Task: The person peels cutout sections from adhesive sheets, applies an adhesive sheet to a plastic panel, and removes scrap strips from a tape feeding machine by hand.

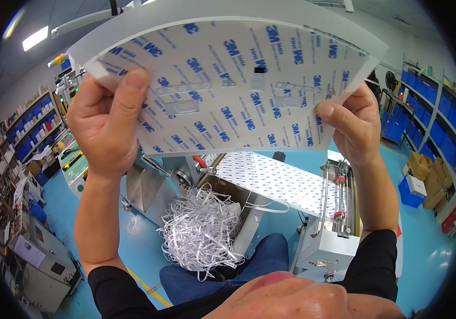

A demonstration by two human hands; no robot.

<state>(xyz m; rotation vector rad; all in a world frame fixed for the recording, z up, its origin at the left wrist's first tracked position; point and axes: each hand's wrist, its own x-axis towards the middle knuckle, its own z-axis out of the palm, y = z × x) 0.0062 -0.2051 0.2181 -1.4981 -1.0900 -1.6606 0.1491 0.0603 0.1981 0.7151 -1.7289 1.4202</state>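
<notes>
Between my raised hands stretches a sheet of adhesive film (212,122), white with repeated blue print and several cut-out shapes across its middle. My left hand (108,114) pinches its left side, thumb on the face toward me. On the right side my right hand (355,119) grips it the same way, the thumb near the lower corner. The fingers behind the sheet are mostly hidden. Beneath the sheet, a long printed web (275,178) runs across a machine with rollers (339,196) at its right end.
A heap of shredded white strips (201,234) sits below, in front of my legs. A grey metal cabinet (42,260) and stocked shelves (31,125) stand at left. At right are racks with blue bins (424,106) and cardboard boxes (435,181) on the blue floor.
</notes>
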